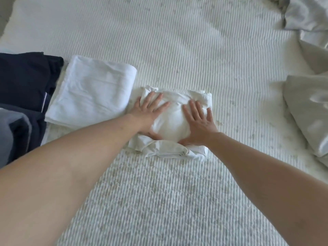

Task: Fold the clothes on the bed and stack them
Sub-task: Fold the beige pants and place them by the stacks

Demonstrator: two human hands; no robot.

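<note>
We press a folded white garment (pixel 170 125) flat near the middle of the bed (pixel 177 50). It is a thick, rumpled bundle with loose edges bunched along its near side. Our left hand (pixel 149 110) and right hand (pixel 198 119) both lie on it with fingers straight and spread, grasping nothing. Just beside it, toward the bed's left edge, lies a folded white cloth (pixel 92 93), then dark navy clothes (pixel 24 80).

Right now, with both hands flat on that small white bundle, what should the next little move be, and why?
Probably lift the white bundle and set it on the folded white cloth beside it. The left hand and right hand press it flat, it already looks folded compact, and the folded pieces lie to its left.
</note>
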